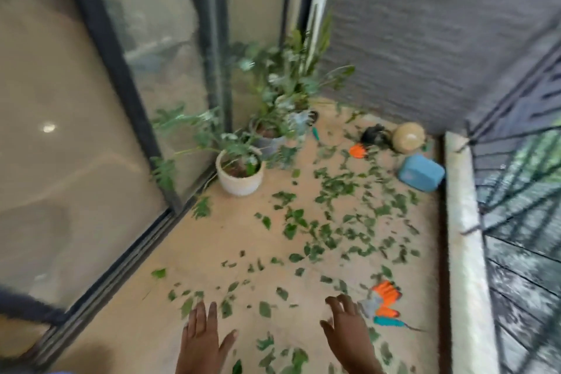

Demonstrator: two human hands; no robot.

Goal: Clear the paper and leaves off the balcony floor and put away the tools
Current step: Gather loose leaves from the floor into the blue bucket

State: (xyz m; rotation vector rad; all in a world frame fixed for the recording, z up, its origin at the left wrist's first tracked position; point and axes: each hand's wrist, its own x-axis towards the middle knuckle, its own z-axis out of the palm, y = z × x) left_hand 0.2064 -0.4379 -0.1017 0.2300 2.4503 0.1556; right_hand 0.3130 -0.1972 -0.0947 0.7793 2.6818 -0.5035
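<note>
Green leaves [334, 222] lie scattered over the tan balcony floor [230, 246]. An orange and grey glove [383, 297] lies near the right, with a teal-handled tool [391, 322] just below it. A second orange glove [358, 151] and another teal tool [316, 133] lie farther back. My left hand [202, 340] is stretched out low over the floor, fingers straight, holding nothing. My right hand [347, 331] hovers with spread fingers just left of the near glove, empty. The picture is blurred.
A white potted plant [239, 179] and further pots [268, 140] stand along the sliding glass door [91, 130] at left. A blue container [422, 173], a tan round pot [408, 136] and a black object [375, 135] sit at the back right. A low ledge [464, 237] with railing bounds the right.
</note>
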